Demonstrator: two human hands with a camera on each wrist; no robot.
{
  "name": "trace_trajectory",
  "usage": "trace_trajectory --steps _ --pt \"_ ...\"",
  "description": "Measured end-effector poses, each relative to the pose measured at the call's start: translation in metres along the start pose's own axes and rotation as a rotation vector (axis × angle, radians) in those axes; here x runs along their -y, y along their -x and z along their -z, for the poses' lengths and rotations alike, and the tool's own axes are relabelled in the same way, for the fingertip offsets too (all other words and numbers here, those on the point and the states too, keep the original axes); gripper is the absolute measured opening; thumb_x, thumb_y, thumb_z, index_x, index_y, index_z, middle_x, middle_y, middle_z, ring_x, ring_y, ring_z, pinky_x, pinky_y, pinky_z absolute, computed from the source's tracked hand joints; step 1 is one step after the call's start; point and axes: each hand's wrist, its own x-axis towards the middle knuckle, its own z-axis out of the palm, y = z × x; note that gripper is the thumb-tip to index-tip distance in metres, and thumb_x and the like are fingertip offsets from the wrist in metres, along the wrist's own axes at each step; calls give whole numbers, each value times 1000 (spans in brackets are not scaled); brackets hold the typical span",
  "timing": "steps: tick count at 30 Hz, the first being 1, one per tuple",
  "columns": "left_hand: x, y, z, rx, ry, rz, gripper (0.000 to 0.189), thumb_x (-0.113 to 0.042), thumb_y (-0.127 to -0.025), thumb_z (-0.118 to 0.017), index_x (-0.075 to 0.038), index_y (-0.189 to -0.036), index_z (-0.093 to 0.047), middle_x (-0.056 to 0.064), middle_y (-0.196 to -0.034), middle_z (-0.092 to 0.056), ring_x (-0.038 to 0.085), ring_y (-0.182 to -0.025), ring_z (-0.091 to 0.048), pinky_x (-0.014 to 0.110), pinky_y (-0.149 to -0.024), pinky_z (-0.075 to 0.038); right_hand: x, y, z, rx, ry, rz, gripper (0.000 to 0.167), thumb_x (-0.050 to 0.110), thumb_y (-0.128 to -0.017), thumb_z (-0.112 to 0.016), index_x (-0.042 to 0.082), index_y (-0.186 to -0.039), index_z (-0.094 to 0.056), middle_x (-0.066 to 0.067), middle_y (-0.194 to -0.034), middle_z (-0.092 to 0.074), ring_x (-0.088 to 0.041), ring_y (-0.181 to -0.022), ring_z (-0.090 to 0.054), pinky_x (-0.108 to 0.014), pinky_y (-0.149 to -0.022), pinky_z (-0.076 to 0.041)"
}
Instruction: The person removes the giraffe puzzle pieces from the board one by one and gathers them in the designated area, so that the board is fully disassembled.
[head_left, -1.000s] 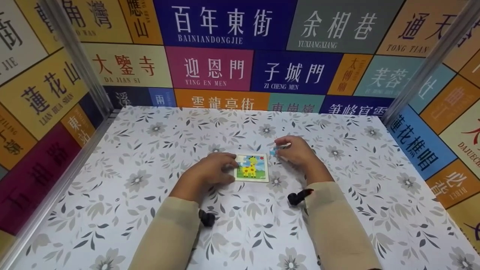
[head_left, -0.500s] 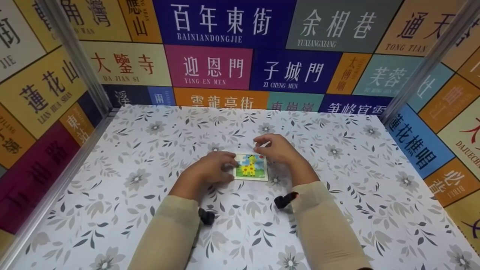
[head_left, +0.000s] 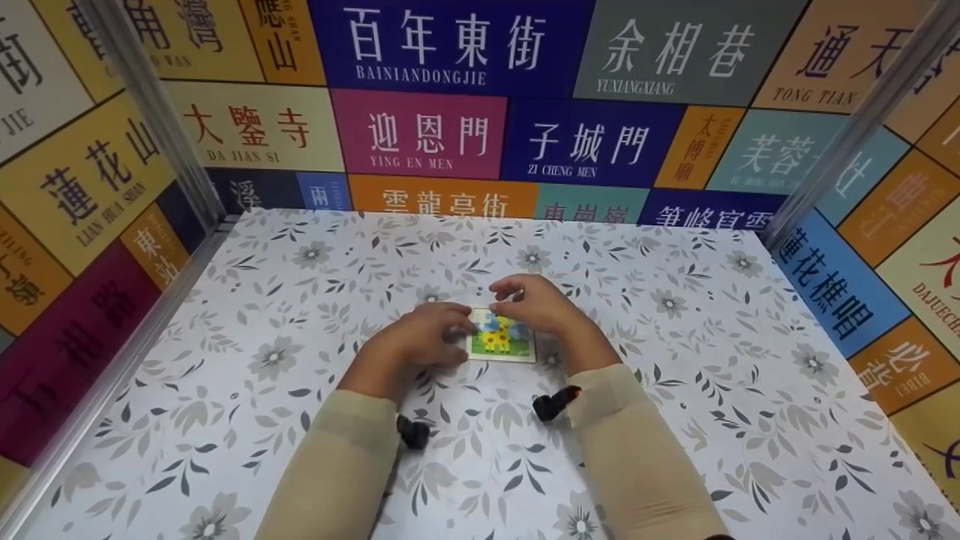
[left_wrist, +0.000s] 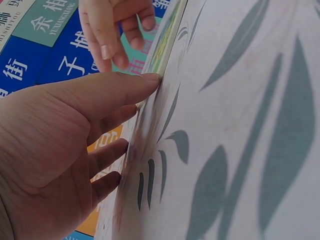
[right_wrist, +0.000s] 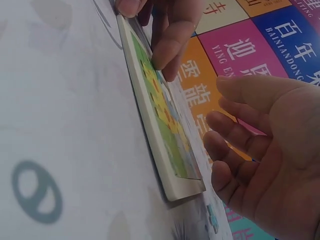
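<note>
Honestly, left fingers (right_wrist: 172,40) grip the puzzle board (right_wrist: 185,188); loose, empty-looking right fingers (right_wrist: 237,134) could flick that blue bit (right_wrist: 212,218) if lowered.

A floral bench (head_left: 480,480) is being enclosed by coloured, lettered walls (head_left: 420,135), joined by corner posts (head_left: 165,112).

In the head view, the puzzle (head_left: 501,352) lies on the table (head_left: 480,465) at mid-frame. The left hand (head_left: 420,336) is at its left edge, and the right hand (head_left: 538,300) overlaps its upper right corner. Sleeves run to the bottom edge, the left sleeve (head_left: 330,465) left of centre, the right sleeve (head_left: 637,457) right of centre. The wall (head_left: 420,135) spans the top, behind the table; side panels flank it left and right.
</note>
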Motion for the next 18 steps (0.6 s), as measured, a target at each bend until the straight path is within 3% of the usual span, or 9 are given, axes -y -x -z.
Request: trace_trajectory --steps 5,12,18 --pt "0 1 0 -1 -3 -28 44 -25 -92 -80 -26 -136 -73 -5 -169 -47 27 -162 -34 50 -135 -28 -7 0 -4 38 7 -32 45 31 -100 -75 15 -141 -69 -8 -132 -72 -29 -122 -68 -48 -105 -56" --pt "1 0 -1 2 8 -16 44 -27 -92 -81 -27 -136 -73 -6 -169 -47 26 -163 -33 51 -135 -26 -13 1 -7 49 16 -80 41 20 -96 -78 19 -137 -72 -4 -129 -71 -24 -118 -65 -44 -108 -53" --pt "1 0 0 5 -7 -21 44 -27 -93 -80 -27 -137 -73 -6 -169 -46 27 -163 -33 52 -135 -25 -13 2 -9 87 94 -13 40 18 -97 -76 21 -137 -73 -4 -134 -61 -24 -123 -60 -45 -114 -50"
